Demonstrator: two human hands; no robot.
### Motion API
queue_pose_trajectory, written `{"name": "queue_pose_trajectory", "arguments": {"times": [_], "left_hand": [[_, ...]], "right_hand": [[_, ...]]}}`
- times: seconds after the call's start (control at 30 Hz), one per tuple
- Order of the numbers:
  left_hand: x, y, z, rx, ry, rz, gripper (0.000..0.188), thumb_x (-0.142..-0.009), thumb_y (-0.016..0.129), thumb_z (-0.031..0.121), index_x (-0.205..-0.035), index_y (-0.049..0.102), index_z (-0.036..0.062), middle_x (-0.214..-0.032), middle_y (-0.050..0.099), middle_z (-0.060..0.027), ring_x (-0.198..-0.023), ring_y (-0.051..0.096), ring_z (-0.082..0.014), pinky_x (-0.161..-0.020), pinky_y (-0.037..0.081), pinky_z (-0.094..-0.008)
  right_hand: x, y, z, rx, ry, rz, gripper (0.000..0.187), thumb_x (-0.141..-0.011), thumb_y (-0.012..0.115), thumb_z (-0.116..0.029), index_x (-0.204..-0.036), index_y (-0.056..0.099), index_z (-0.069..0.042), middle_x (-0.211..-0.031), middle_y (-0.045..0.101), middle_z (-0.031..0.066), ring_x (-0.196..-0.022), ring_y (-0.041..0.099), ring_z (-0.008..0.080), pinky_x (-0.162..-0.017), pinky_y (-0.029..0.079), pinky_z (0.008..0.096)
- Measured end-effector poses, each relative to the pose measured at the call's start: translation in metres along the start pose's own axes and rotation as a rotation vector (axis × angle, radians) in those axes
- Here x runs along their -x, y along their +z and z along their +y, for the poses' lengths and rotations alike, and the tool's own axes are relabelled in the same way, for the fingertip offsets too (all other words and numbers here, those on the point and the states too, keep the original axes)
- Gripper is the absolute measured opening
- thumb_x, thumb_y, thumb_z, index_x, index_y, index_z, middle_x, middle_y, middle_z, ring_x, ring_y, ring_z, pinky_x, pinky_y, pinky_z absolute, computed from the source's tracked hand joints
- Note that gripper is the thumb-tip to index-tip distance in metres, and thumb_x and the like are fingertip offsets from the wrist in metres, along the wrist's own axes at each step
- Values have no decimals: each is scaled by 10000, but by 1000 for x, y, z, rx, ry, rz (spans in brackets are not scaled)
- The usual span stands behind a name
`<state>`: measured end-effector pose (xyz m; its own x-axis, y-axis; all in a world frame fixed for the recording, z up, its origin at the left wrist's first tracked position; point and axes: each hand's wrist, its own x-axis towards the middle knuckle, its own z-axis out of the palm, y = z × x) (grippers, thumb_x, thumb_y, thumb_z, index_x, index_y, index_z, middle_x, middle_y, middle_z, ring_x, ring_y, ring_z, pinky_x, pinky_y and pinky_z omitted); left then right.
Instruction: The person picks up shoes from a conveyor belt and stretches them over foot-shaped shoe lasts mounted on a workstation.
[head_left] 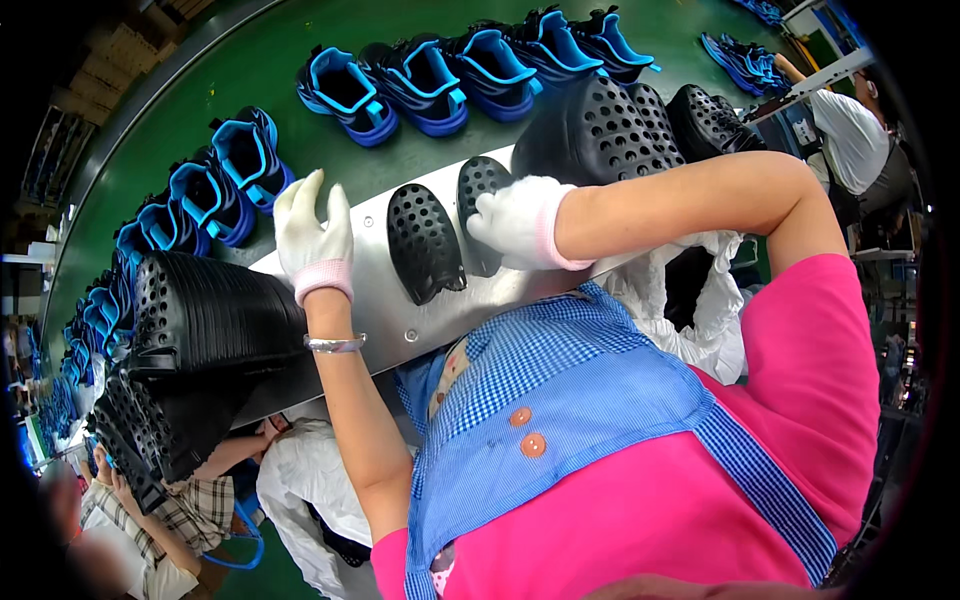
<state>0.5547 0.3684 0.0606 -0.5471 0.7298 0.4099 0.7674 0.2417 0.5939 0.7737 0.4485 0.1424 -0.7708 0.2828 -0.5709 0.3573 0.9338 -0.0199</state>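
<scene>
My left hand (313,232), in a white glove, is held up with its fingers apart and nothing in them. It is above the left part of a metal board (375,335). Just right of it a black perforated plastic shoe insert (424,240) lies on the board, rounded end away from me. My right hand (520,218), also gloved in white, has its fingers closed around a second black perforated shoe insert (480,185). Its glove covers part of that insert. The two inserts are side by side, a small gap apart.
Nested stacks of black inserts stand left (210,315) and right (600,135) of the board. Black-and-blue shoes (415,85) line the green surface (270,60) beyond. White bags (310,480) hang close by. Other people (850,140) sit at far right and lower left.
</scene>
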Motion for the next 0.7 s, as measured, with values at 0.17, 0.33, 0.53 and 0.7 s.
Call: {"name": "queue_pose_trajectory", "arguments": {"times": [0.17,0.33,0.53,0.7], "left_hand": [[1,-5,23,243,-146,-190,354,-887,622,262,-1154,636,30,-1175,598,-144,-1015,619,-236,-893,484,-324],[0,3,41,1200,-613,-559,542,-942,541,429,-1258,512,-11,-1179,558,-144,-1011,589,-227,-799,538,-355],[5,12,70,1931,-613,-785,602,-928,496,515,-1277,483,25,-1213,578,-128,-1096,570,-244,-969,456,-390],[-9,26,54,1784,-548,-538,432,-917,593,375,-1186,524,44,-1135,606,-103,-1038,594,-227,-909,488,-383]], "right_hand": [[29,-43,16,-29,-3,-21,384,-751,652,-268,-1001,573,12,-1003,608,186,-886,637,345,-760,528,416],[53,-60,28,-113,-259,463,377,-728,668,-241,-987,532,-4,-916,561,160,-822,604,331,-696,515,405],[31,-63,33,-229,-319,623,351,-785,637,-263,-1028,531,-35,-958,572,156,-844,622,327,-683,523,403],[1,-78,46,-416,-88,382,457,-813,603,-376,-1024,583,29,-908,639,210,-856,637,354,-755,509,421]]}}
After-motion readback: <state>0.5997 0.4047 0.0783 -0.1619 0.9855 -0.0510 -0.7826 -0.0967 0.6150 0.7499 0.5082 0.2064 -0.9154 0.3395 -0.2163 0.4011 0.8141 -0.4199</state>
